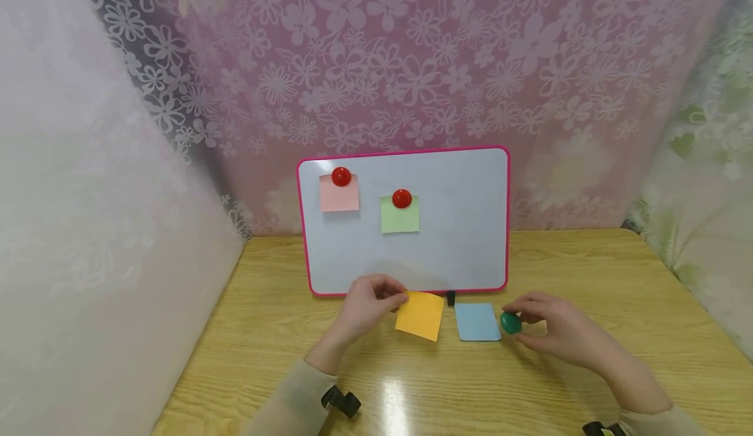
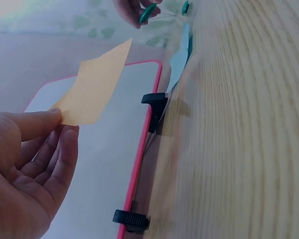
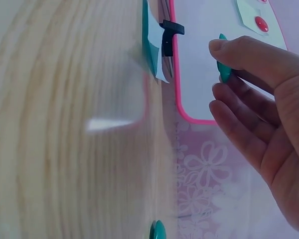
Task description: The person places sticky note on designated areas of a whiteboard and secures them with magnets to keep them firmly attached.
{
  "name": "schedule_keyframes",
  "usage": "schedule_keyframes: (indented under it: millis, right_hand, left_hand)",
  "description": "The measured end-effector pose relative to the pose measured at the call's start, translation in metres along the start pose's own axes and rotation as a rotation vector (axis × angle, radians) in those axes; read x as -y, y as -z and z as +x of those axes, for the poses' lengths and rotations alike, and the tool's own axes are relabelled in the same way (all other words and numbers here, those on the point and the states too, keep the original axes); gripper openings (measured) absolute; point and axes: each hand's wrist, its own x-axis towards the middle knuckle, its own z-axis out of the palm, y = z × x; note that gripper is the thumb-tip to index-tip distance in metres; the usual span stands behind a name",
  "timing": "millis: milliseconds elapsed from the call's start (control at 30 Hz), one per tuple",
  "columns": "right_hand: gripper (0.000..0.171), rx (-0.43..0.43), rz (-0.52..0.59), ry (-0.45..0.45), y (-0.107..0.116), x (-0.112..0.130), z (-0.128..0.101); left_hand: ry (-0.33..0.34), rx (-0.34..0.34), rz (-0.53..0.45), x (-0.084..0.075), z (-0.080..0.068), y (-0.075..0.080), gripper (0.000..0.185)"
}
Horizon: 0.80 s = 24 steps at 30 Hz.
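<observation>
left hand (image 1: 369, 300): lower centre of the head view, thumb and forefinger pinching one corner of the orange note (image 1: 420, 315); the left wrist view shows the sheet lifted, hanging free from that single corner (image 2: 93, 84).
right hand (image 1: 555, 330): lower right of the head view, fingertips pinching the green magnet (image 1: 510, 323), which sits just off the right edge of the blue note (image 1: 477, 321).
orange note: at the left hand's fingertips, just below the bottom edge of the whiteboard (image 1: 459, 227) and just left of the blue note.
green magnet: at the right hand's fingertips, low over the bench (image 1: 588, 266) (whether it touches the wood I cannot tell), well apart from the orange note, with the blue note between them.
risk, note: held by one corner only, the sheet could fold, swing or slip from the pinch; my guess is that it would land crooked on the board if pressed that way.
risk, magnet: it may snap onto the steel surface before the hand has placed it, landing off the paper or dragging the note askew.
risk, board: it leans on small black clips (image 2: 155, 102) at its lower edge (seen in both wrist views), so a firm push could tip it back or slide it.
risk, neighbours: the pink note (image 1: 338, 194) and green note (image 1: 400, 214), each under a red magnet (image 1: 340, 176) in the board's upper left, could be knocked by a passing hand.
blue note: flat on the bench, centre bottom, unheld.
</observation>
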Motion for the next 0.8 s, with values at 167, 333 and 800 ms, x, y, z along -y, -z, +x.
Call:
schedule_keyframes:
  millis: [167,333,800]
  right_hand:
    - [0.05,-0.039,-0.012,0.01,-0.001,0.005,0.006]
    - [0.051,-0.085,-0.016,0.026,-0.002,0.008,0.012]
    - [0.05,-0.145,-0.073,0.037,-0.007,0.009,0.022]
  left_hand:
    - [-0.013,-0.01,-0.012,0.002,0.003,-0.008,0.005]
    - [-0.018,-0.023,-0.016,0.003,0.007,-0.014,0.006]
    - [-0.035,-0.076,-0.027,0.004,0.016,-0.031,0.006]
